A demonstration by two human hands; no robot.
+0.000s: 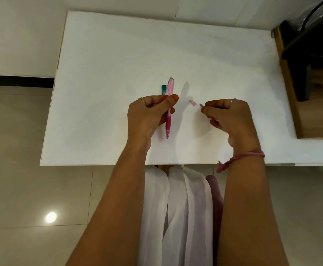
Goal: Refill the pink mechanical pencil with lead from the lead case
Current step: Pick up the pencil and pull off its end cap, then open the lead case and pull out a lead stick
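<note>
While the left hand (147,116) holds the pink mechanical pencil (169,106) upright above the white tabletop (118,64), tip toward the person, fingers closed round its barrel, the teal lead case (164,90) sticks out just behind those fingers. Right hand (231,116) pinches a small grey piece (201,105). A small pink cap (192,103) lies on the tabletop between the hands.

Left hand (147,116) grips pink pencil (169,104), tip toward the person. Green lead case (164,90) just beside it. Right hand (231,118) pinches small grey piece (201,105); pink cap (192,102) on white table (118,54).
</note>
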